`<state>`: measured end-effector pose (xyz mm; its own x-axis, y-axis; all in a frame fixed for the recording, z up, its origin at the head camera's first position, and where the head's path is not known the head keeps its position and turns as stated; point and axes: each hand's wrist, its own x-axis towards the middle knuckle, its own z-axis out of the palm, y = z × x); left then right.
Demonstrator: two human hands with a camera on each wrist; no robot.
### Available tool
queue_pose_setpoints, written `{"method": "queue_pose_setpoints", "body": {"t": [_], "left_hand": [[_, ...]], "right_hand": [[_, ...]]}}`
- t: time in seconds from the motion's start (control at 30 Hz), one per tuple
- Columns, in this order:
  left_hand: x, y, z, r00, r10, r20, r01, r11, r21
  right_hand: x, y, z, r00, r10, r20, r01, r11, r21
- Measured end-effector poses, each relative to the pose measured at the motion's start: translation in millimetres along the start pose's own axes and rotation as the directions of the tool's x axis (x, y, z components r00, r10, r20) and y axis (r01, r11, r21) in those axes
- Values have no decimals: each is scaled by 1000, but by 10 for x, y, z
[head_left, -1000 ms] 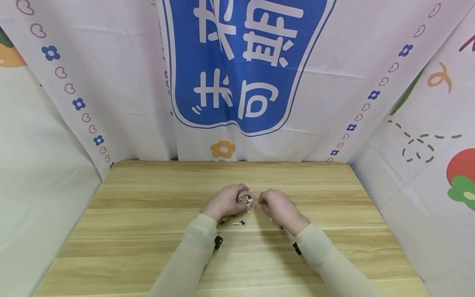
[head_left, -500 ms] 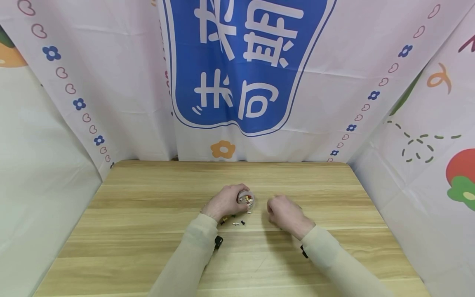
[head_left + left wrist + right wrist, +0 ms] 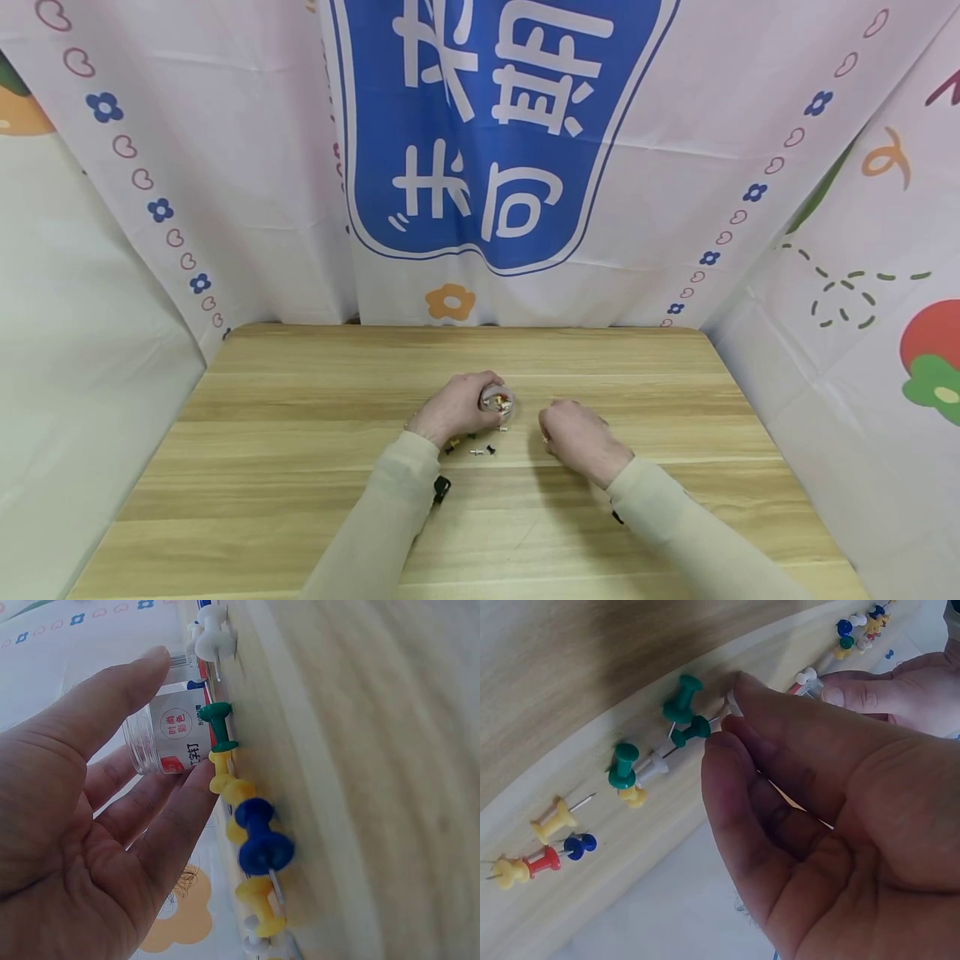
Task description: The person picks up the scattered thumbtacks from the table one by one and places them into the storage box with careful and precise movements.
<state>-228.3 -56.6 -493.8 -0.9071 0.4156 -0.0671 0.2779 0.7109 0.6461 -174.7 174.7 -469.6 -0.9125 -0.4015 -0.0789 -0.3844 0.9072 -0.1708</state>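
Observation:
My left hand [image 3: 459, 406] grips a small clear jar [image 3: 180, 724] with a printed label. Through its open top in the head view, red, yellow and white push pins [image 3: 500, 403] show inside. To the right of the jar, my right hand [image 3: 581, 437] is low over the table. Its thumb and forefinger pinch a white push pin [image 3: 733, 704], partly hidden by the fingertips. Close to these fingers in the right wrist view lie green push pins [image 3: 682, 697]. By the left hand lie a blue push pin [image 3: 264, 838] and a green push pin [image 3: 217, 726].
Loose pins dot the wooden table [image 3: 300, 467], including a white push pin [image 3: 477, 452] and a dark push pin [image 3: 491, 450] before the jar. Yellow [image 3: 555, 820] and red push pins [image 3: 543, 860] lie farther along. A printed cloth [image 3: 285, 167] hangs behind the table.
My right hand has moved away from the jar, rightward and slightly nearer me, down over the loose pins. The left hand and jar stay in place.

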Motion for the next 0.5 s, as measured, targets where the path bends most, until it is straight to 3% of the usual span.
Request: {"method": "queue_pose_setpoints", "body": {"t": [0.5], "left_hand": [[2, -3, 3, 1000, 2, 2, -2, 1000, -5]], "right_hand": [[49, -20, 9, 1000, 19, -22, -19, 1000, 5]]}}
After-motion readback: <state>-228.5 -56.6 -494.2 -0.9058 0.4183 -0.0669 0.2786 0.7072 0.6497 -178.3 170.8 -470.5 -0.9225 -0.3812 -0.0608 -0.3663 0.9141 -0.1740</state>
